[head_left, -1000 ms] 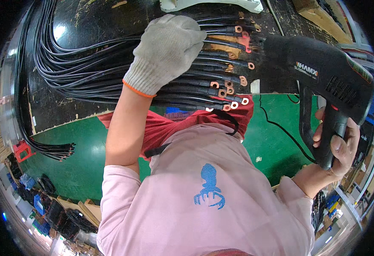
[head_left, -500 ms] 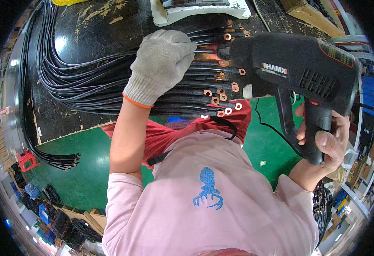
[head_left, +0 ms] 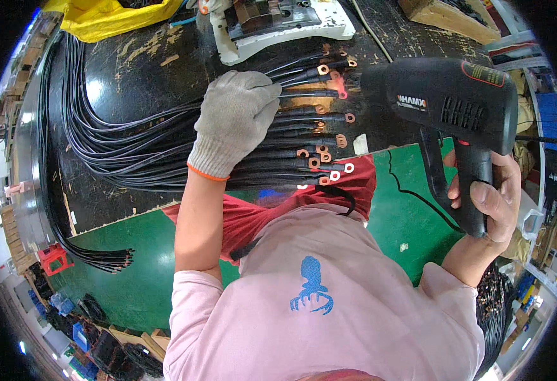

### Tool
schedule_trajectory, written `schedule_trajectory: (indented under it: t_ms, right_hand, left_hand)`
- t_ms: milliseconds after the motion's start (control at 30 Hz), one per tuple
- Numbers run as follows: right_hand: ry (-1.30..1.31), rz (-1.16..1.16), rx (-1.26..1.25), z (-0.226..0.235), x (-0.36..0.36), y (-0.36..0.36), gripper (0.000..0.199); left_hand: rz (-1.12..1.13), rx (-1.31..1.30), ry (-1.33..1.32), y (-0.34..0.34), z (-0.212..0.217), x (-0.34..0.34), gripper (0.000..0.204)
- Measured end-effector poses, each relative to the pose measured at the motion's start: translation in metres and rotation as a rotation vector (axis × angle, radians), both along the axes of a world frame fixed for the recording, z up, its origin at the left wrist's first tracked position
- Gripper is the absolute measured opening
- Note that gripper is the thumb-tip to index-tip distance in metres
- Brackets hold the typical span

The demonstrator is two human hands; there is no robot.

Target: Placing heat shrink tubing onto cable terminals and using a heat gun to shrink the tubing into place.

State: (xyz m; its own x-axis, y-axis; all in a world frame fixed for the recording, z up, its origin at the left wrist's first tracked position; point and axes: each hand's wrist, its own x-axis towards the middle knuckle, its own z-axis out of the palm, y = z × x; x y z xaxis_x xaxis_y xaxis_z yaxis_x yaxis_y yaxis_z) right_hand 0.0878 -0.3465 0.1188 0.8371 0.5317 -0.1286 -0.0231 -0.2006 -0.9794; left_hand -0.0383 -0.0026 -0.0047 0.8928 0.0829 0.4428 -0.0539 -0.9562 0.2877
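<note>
My left hand [head_left: 237,117], in a grey knit glove with an orange cuff edge, has its fingers closed round a black cable [head_left: 301,94]. That cable's end points right and carries a ring lug [head_left: 341,86], lit orange-red. In my bare right hand [head_left: 499,200] is the handle of a black heat gun [head_left: 447,95]. Its nozzle faces left, just beyond the lug and apart from it. A bundle of black cables [head_left: 120,147] curves across the table under my gloved hand. Several copper ring lugs [head_left: 341,141] tip their ends, with black sleeves behind them.
The worn black table [head_left: 139,216] has chipped patches. A white stand [head_left: 278,44] is at its far side, a yellow bag [head_left: 113,20] at the far left, and a wooden box [head_left: 447,19] at the far right. More cable ends [head_left: 110,259] hang over the left edge above a red stool [head_left: 54,259].
The heat gun's nozzle has drawn back to the right from the cable end, leaving the lug in full view. My left hand keeps its grip. The whole view has shifted slightly.
</note>
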Motion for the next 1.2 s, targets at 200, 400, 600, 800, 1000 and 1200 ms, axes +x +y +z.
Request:
schedule_trajectory:
  t_ms: [200, 400, 600, 800, 1000, 1200]
  right_hand:
    - [0.047, 0.051, 0.018, -0.002, 0.002, -0.001, 0.071]
    - [0.020, 0.000, 0.042, -0.004, 0.011, 0.004, 0.067]
    - [0.026, 0.043, 0.031, -0.004, 0.020, 0.008, 0.063]
    - [0.024, 0.028, 0.001, -0.004, 0.022, 0.015, 0.062]
    - [0.022, 0.049, 0.000, -0.004, 0.024, 0.011, 0.063]
    - [0.011, 0.057, -0.003, -0.004, 0.025, 0.013, 0.063]
  left_hand:
    - [0.016, -0.013, 0.005, -0.002, 0.001, 0.000, 0.017]
    - [0.021, 0.025, 0.093, -0.008, 0.011, -0.002, 0.019]
    - [0.080, -0.004, -0.024, -0.011, 0.016, 0.002, 0.025]
    - [0.260, 0.015, 0.050, -0.008, 0.009, 0.003, 0.029]
    - [0.203, 0.001, 0.074, -0.007, 0.008, -0.001, 0.029]
    - [0.256, 0.092, -0.013, -0.010, 0.005, 0.004, 0.025]
